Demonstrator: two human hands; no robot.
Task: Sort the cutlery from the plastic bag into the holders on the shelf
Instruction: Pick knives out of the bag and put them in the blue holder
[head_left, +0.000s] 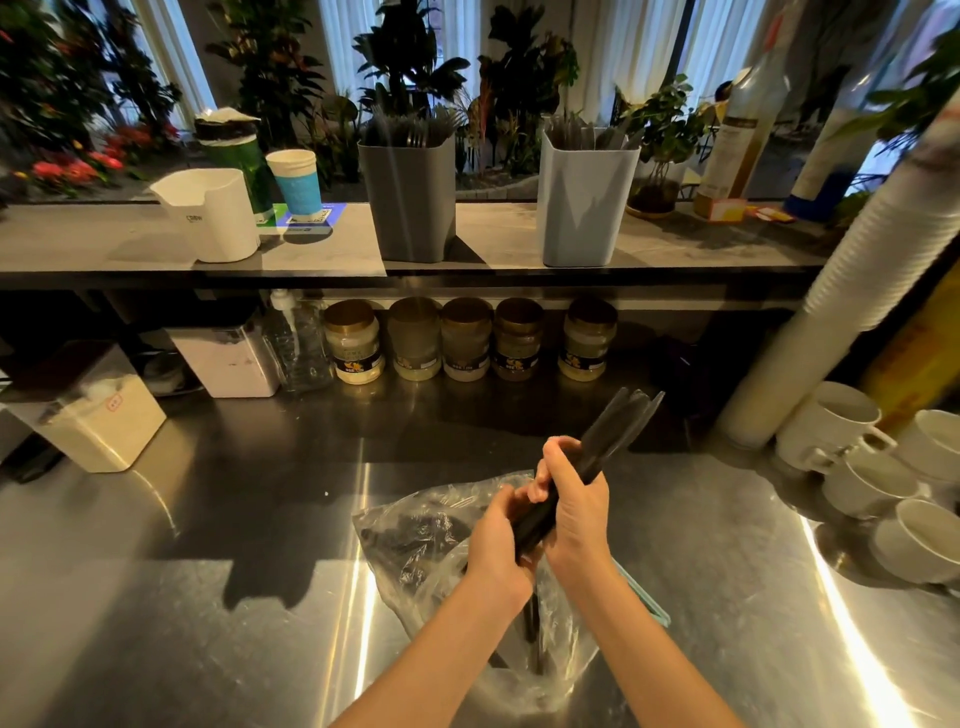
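Near the counter's (208, 571) front edge a crumpled clear plastic bag (415, 545) is lying. Above it the left hand (496, 545) and right hand (574, 506) are both gripping a cutlery bundle (618, 426) tightly in curled fingers; the pieces are black, slim and fanning outward. Farther back, the grey holder (410, 202) and pale blue holder (584, 202) are standing at the shelf's (493, 239) front edge. The jars' (467, 340) labels are showing too blurred to read.

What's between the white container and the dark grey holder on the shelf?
The head view shows a blue paper cup standing on a blue card between the white container and the dark grey holder.
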